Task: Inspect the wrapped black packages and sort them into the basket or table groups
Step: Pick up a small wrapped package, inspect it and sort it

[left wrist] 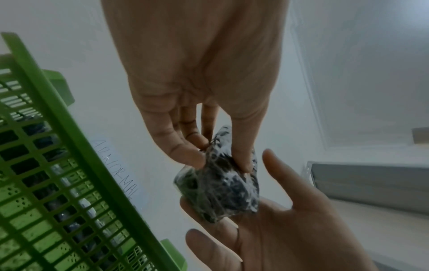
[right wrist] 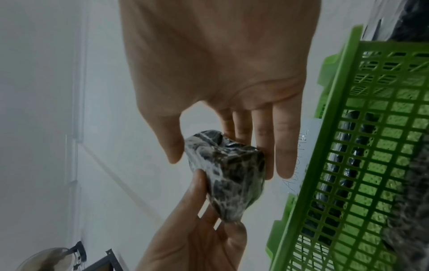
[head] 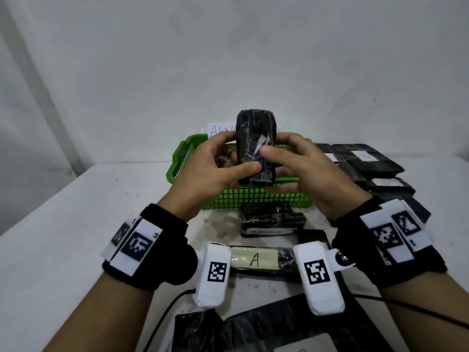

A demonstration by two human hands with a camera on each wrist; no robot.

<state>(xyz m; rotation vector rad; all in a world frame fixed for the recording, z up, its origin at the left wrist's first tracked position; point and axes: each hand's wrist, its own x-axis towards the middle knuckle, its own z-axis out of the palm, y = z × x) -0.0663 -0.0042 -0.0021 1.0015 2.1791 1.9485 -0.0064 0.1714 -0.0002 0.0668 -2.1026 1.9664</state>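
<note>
We held a small, blocky black package wrapped in crinkled clear film (head: 255, 148) upright at the centre of the head view, raised above the green plastic lattice basket (head: 187, 158). Our left hand (head: 215, 171) pinched its lower part, thumb across the front and fingers behind; our right hand (head: 302, 168) gripped it from the other side, thumb on a pale patch of the film and fingers curled behind.

The film looked slick and loose, so we judged the package could slide out of the grip if we turned it while only the thumbs and fingertips bore on it; it would then fall into the basket below and be sorted by accident. The handwritten paper sign (head: 220, 129) behind the basket, which the left wrist view showed to read "ABNORMAL", was half hidden by the package. Other black wrapped packages (head: 368, 161) lay at the right of the frame on the white worktop (head: 76, 212), and a long package with a pale "A" label (head: 256, 259) lay lower centre, so a hurried inspection could send this one to the wrong group.
</note>
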